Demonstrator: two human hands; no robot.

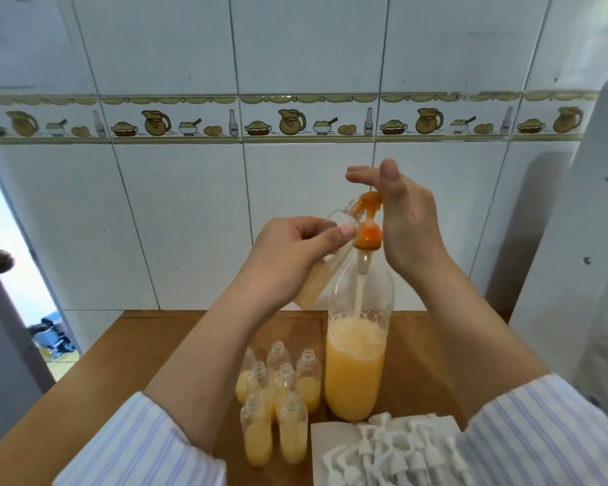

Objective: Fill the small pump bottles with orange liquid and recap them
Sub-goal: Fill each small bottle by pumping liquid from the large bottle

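Note:
A tall clear bottle (357, 366) about half full of orange liquid stands on the wooden table, with an orange pump (368, 219) on its neck. My right hand (401, 215) presses down on the pump head with straight fingers. My left hand (295, 250) grips a small clear bottle (316, 275), tilted, its mouth at the pump spout; orange liquid fills its lower part. Several small uncapped bottles (278, 401), partly filled with orange liquid, stand in a cluster in front of the big bottle.
A pile of white pump caps (397, 450) lies on white paper at the table's front right. A tiled wall rises behind the table (176, 345). A white appliance (583, 240) stands at the right, and a doorway opens at the left.

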